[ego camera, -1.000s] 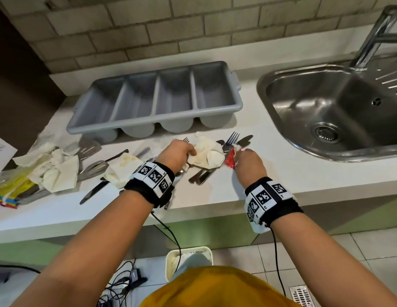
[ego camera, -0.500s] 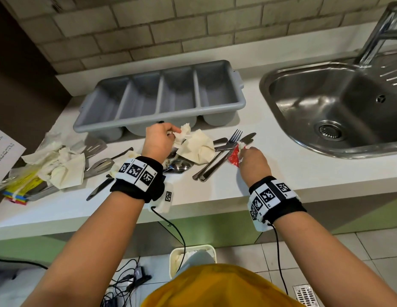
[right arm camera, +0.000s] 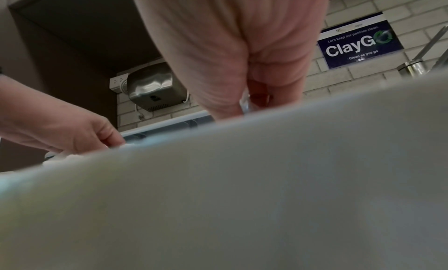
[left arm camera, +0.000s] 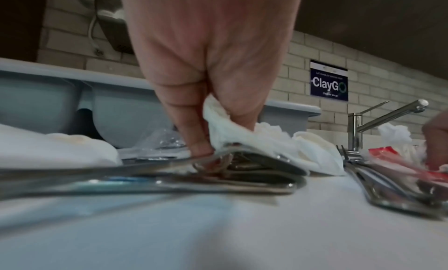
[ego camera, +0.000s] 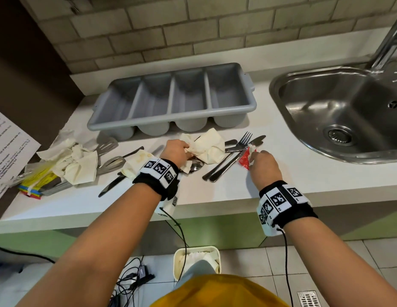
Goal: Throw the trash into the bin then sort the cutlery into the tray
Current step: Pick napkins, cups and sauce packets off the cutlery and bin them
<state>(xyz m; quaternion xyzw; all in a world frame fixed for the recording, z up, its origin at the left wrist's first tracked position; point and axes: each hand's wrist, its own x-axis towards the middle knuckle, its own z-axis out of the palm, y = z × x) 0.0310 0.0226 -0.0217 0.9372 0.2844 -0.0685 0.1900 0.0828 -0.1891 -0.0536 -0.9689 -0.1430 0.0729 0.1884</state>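
Observation:
My left hand (ego camera: pixel 175 151) pinches a crumpled white napkin (ego camera: pixel 207 147) that lies over spoons just in front of the grey four-slot cutlery tray (ego camera: pixel 171 120). In the left wrist view the fingers (left arm camera: pixel 194 132) and thumb clamp the napkin (left arm camera: pixel 244 138) on top of a spoon (left arm camera: pixel 244 168). My right hand (ego camera: pixel 263 165) pinches a red sauce sachet (ego camera: pixel 245 159) beside a fork (ego camera: pixel 237 149) and knife (ego camera: pixel 256 140). A small white bin (ego camera: pixel 196 262) with paper in it stands on the floor below the counter edge.
More crumpled napkins (ego camera: pixel 75 160), a slotted spatula (ego camera: pixel 106 147), a dark knife (ego camera: pixel 112 185) and coloured packets (ego camera: pixel 33 185) lie on the counter's left. A steel sink (ego camera: pixel 348 116) with a tap (ego camera: pixel 390 38) is at the right. Cables lie on the floor.
My left hand has shifted away from me and a little left with the napkin, uncovering spoons beneath. My right hand has stayed on the red sachet.

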